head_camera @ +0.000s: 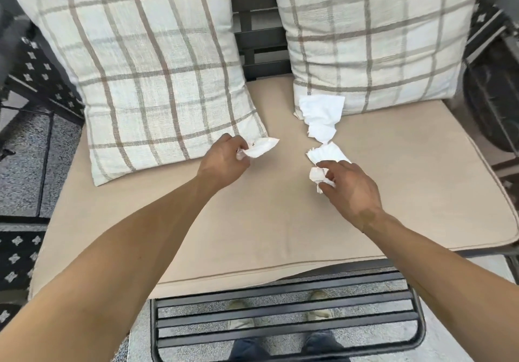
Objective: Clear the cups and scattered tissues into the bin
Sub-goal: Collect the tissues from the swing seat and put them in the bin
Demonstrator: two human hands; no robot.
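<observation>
My left hand (224,162) is closed on a crumpled white tissue (261,148) at the lower corner of the left pillow. My right hand (348,190) pinches a small balled tissue (316,176) just above the seat cushion. Another crumpled tissue (328,153) lies on the cushion right beyond my right fingers. A larger torn tissue (321,117) rests against the bottom edge of the right pillow. No cups and no bin are in view.
Two plaid pillows (151,72) (373,32) lean on the back of a dark metal bench with a beige seat cushion (252,221). The bench's slatted front edge (286,316) sits below, with my shoes behind it. Patterned rug and speckled floor lie at left.
</observation>
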